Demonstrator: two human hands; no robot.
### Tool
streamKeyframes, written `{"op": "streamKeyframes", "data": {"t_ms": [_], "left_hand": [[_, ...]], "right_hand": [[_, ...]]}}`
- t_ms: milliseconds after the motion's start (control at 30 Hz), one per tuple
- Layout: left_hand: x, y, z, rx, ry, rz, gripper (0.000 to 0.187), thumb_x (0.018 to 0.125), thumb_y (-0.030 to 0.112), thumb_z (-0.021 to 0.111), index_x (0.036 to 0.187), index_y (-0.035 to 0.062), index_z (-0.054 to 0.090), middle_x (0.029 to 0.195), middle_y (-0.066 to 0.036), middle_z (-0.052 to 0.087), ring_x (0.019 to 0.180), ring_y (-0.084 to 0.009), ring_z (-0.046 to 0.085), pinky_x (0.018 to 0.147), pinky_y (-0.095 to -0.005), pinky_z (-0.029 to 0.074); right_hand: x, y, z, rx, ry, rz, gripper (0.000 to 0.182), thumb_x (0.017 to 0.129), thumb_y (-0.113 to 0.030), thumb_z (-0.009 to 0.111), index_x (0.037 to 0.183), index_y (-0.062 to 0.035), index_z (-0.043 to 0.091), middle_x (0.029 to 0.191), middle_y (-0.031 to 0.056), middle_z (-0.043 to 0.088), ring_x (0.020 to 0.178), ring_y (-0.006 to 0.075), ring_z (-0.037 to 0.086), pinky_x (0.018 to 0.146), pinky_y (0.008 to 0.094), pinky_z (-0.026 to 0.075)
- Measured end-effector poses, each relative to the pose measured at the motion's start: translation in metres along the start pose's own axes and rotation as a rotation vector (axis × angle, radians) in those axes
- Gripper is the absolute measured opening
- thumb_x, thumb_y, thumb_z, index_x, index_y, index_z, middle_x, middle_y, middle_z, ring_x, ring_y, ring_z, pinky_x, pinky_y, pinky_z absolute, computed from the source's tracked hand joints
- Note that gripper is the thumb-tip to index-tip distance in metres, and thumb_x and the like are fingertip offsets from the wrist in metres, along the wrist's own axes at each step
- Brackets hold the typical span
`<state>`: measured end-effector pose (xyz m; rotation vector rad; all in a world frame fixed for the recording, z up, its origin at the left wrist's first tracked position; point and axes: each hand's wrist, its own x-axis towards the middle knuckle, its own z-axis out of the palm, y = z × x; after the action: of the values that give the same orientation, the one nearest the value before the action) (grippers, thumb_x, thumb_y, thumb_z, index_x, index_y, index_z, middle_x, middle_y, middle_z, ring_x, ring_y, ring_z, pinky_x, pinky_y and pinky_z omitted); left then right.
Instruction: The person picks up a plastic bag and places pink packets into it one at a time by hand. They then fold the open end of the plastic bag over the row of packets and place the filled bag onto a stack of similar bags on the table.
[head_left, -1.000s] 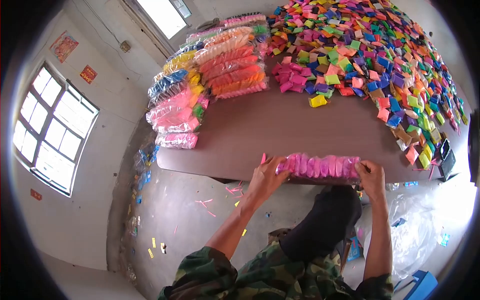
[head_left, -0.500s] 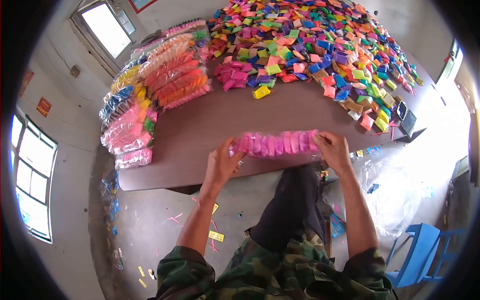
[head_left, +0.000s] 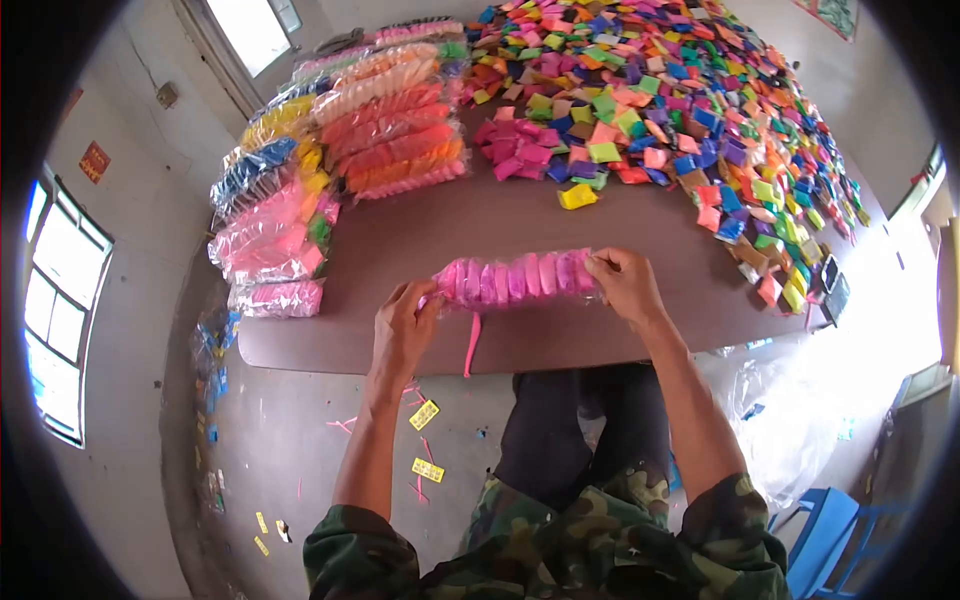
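Observation:
A clear plastic sleeve of pink and purple packets [head_left: 515,278] is stretched level above the front part of the brown table [head_left: 400,235]. My left hand [head_left: 405,320] pinches its left end, and my right hand [head_left: 625,285] pinches its right end. Beneath the sleeve, a pink strip [head_left: 472,345] lies on the table near the front edge. Beyond it, a single yellow packet [head_left: 577,197] rests in front of a large heap of small coloured packets [head_left: 640,120].
Filled sleeves [head_left: 395,130] are stacked at the table's left, with a pink one [head_left: 278,298] nearest its corner. A dark phone-like object [head_left: 836,298] sits at the right edge. A blue chair [head_left: 822,535] and clear plastic [head_left: 780,420] are at lower right.
The sleeve, held by both hands, has moved left relative to my body and further over the table. The pink strip now shows below it. The view has shifted.

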<state>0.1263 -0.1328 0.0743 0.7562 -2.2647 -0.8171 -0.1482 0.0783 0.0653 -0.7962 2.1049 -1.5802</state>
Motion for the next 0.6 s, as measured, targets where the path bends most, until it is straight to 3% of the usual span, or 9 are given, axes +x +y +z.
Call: {"op": "streamKeyframes", "data": {"t_ms": [133,233,333,433,533,600], "left_hand": [[0.012,-0.042,-0.007,0.113,0.077,0.079,0.023,0.094,0.007,0.076,0.117,0.0022,0.072,0.120,-0.019,0.071,0.088,-0.0316,0.076,0.073,-0.0377,0.060],[0.016,-0.060,-0.017,0.238,0.053,0.128,0.025,0.094,0.008,0.077,0.117,0.0019,0.072,0.124,-0.019,0.071,0.086,-0.0276,0.077,0.073,-0.0360,0.060],[0.016,-0.058,-0.030,0.072,0.002,-0.022,0.024,0.094,0.011,0.078,0.115,-0.0003,0.072,0.122,-0.018,0.072,0.080,-0.0216,0.077,0.070,-0.0333,0.061],[0.024,-0.065,-0.037,-0.335,-0.068,-0.366,0.024,0.096,0.014,0.077,0.111,-0.0033,0.073,0.122,-0.016,0.072,0.073,-0.0159,0.076,0.062,-0.0313,0.060],[0.034,-0.069,-0.037,-0.279,-0.040,-0.505,0.025,0.099,0.017,0.076,0.107,-0.0064,0.073,0.115,-0.014,0.072,0.071,-0.0148,0.075,0.054,-0.0299,0.059],[0.038,-0.073,-0.034,-0.204,-0.042,-0.486,0.029,0.099,0.019,0.075,0.112,-0.0068,0.071,0.110,-0.013,0.073,0.071,-0.0146,0.075,0.053,-0.0295,0.059]], "right_hand": [[0.040,0.004,0.039,0.038,-0.085,0.017,0.021,0.101,-0.019,0.073,0.099,0.0015,0.076,0.070,0.0001,0.061,0.055,0.0080,0.057,0.051,0.0283,0.047],[0.058,0.011,0.064,0.027,-0.158,0.032,0.022,0.101,-0.020,0.073,0.101,0.0021,0.076,0.070,0.0003,0.061,0.056,0.0074,0.057,0.051,0.0283,0.047],[0.056,0.012,0.070,-0.023,-0.148,0.058,0.022,0.102,-0.019,0.073,0.099,0.0023,0.075,0.072,-0.0001,0.062,0.056,0.0063,0.055,0.050,0.0273,0.046],[0.054,0.010,0.068,0.057,-0.202,0.095,0.020,0.102,-0.018,0.073,0.098,0.0018,0.074,0.073,-0.0009,0.063,0.055,0.0051,0.054,0.049,0.0258,0.044],[0.051,0.006,0.066,0.058,-0.242,0.162,0.018,0.102,-0.016,0.073,0.098,0.0013,0.074,0.075,-0.0015,0.063,0.054,0.0044,0.052,0.048,0.0244,0.042],[0.047,0.003,0.065,0.054,-0.260,0.169,0.016,0.101,-0.015,0.073,0.101,0.0008,0.073,0.075,-0.0013,0.064,0.054,0.0044,0.053,0.047,0.0242,0.041]]}}
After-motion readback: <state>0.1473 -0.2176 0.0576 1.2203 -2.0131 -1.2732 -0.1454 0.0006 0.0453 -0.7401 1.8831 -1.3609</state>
